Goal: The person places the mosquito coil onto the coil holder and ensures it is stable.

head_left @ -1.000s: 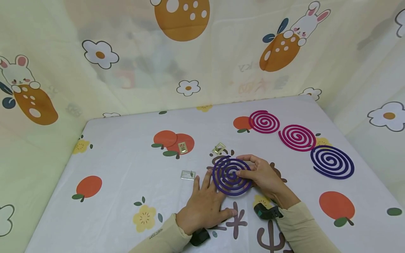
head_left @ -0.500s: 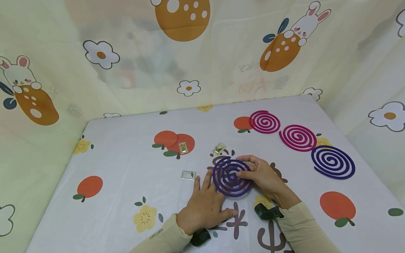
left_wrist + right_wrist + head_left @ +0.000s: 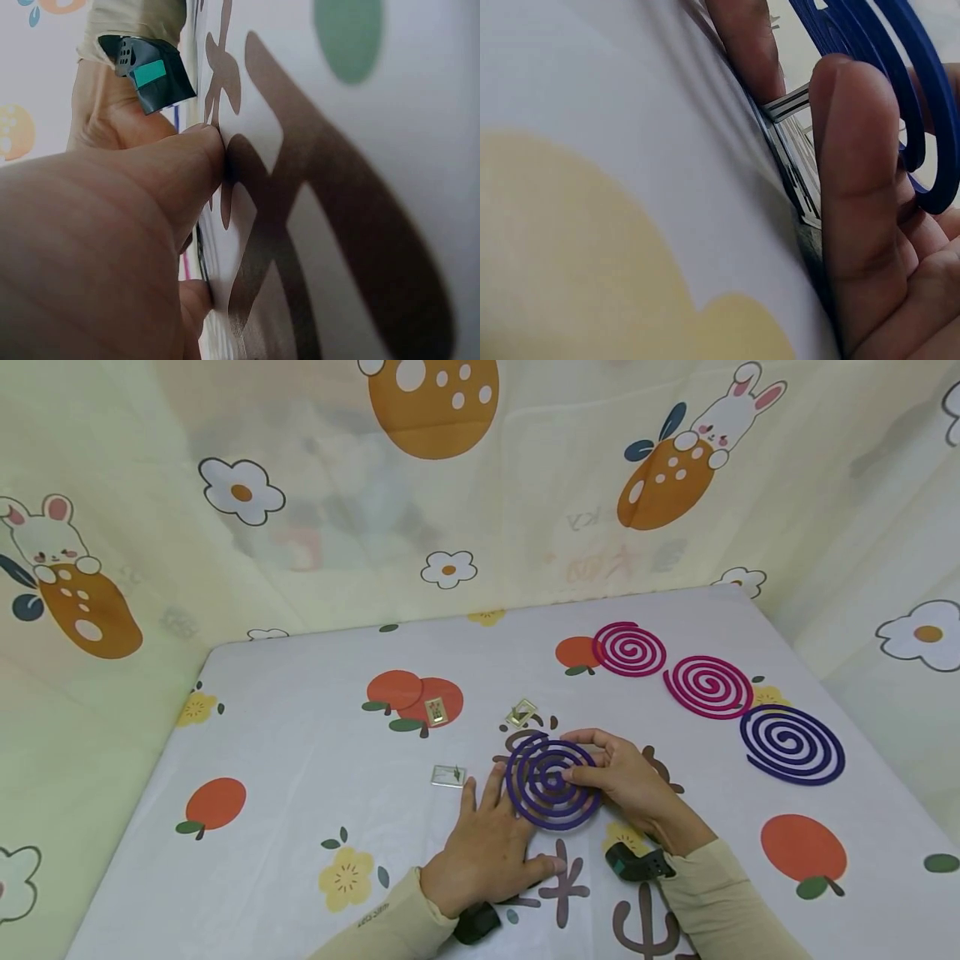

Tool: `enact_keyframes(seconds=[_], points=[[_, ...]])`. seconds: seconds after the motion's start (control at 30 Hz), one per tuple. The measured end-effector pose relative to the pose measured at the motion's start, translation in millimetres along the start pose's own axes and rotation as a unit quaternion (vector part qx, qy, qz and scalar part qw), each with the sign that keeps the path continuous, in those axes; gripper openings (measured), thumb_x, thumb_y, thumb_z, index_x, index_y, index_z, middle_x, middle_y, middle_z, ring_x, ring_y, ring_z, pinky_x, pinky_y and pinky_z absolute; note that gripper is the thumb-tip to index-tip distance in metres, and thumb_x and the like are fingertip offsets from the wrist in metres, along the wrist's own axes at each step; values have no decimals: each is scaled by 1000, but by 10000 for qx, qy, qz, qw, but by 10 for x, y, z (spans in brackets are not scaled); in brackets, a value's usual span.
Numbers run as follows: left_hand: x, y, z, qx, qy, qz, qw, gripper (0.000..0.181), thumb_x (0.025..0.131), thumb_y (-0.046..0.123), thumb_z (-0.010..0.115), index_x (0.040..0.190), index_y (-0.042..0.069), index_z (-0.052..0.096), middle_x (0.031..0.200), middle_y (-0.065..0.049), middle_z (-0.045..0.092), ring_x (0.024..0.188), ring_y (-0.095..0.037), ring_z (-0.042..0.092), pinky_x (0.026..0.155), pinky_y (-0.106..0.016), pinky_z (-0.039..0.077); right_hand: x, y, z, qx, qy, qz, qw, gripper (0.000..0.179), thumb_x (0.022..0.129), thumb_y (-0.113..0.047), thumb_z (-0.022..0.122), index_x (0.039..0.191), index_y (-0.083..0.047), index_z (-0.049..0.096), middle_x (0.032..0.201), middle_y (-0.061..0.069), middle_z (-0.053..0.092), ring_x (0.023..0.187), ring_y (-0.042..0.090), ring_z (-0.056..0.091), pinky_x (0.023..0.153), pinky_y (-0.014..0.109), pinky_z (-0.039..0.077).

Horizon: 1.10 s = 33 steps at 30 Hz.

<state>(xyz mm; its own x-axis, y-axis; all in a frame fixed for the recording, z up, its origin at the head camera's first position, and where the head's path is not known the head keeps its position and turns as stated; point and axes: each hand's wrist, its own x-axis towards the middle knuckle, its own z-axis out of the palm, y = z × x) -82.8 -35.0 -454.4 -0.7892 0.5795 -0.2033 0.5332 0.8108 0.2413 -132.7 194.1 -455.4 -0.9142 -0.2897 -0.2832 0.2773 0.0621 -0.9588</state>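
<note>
A dark blue spiral mosquito coil (image 3: 553, 777) is pinched near its centre by my right hand (image 3: 633, 785), the thumb on its upper face. In the right wrist view the coil (image 3: 922, 67) stands tilted above the cloth. Below it, a pale strip with dark slots (image 3: 789, 103) shows between the fingers, close over the tablecloth. My left hand (image 3: 483, 852) lies flat with fingers spread, its fingertips at the coil's left edge and partly under it. Left of it lies a small silver rectangular plate (image 3: 448, 776); two small gold ones (image 3: 437, 712) lie farther back.
At the right lie another dark blue coil (image 3: 791, 745) and two magenta coils, one at the back (image 3: 628, 649) and one between (image 3: 707, 687). A white printed tablecloth (image 3: 270, 718) covers the table, with a patterned curtain (image 3: 337, 560) behind it.
The coil's middle and near edge have shifted very slightly toward the person, with my right hand still pinching it. My left hand stays in place.
</note>
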Motion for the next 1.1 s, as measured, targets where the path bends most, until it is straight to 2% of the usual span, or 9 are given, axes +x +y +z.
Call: enact_keyframes(seconds=[0.37, 0.67, 1.1], points=[[3, 4, 7, -85, 47, -29, 9999, 97, 94, 74, 54, 169, 26, 16, 176, -10, 6, 161, -40, 4, 121, -71, 13, -4, 24, -25, -12, -22, 11, 10000, 57, 96, -1, 71, 145, 7, 44, 108, 18, 76, 100, 21, 75, 84, 30, 61], [0, -9, 13, -103, 75, -10, 9999, 95, 94, 74, 54, 169, 26, 19, 176, -9, 7, 160, -40, 5, 120, -72, 14, 3, 16, -21, -48, -29, 11, 10000, 57, 96, -1, 71, 145, 7, 43, 109, 18, 76, 100, 20, 74, 85, 30, 60], [-10, -7, -2, 144, 84, 17, 9999, 95, 95, 75, 51, 169, 29, 14, 176, -9, 8, 160, -40, 5, 121, -71, 14, 25, 24, -21, 95, 74, -33, 9999, 57, 94, 2, 70, 144, 8, 43, 105, 13, 77, 94, 16, 75, 80, 29, 61]])
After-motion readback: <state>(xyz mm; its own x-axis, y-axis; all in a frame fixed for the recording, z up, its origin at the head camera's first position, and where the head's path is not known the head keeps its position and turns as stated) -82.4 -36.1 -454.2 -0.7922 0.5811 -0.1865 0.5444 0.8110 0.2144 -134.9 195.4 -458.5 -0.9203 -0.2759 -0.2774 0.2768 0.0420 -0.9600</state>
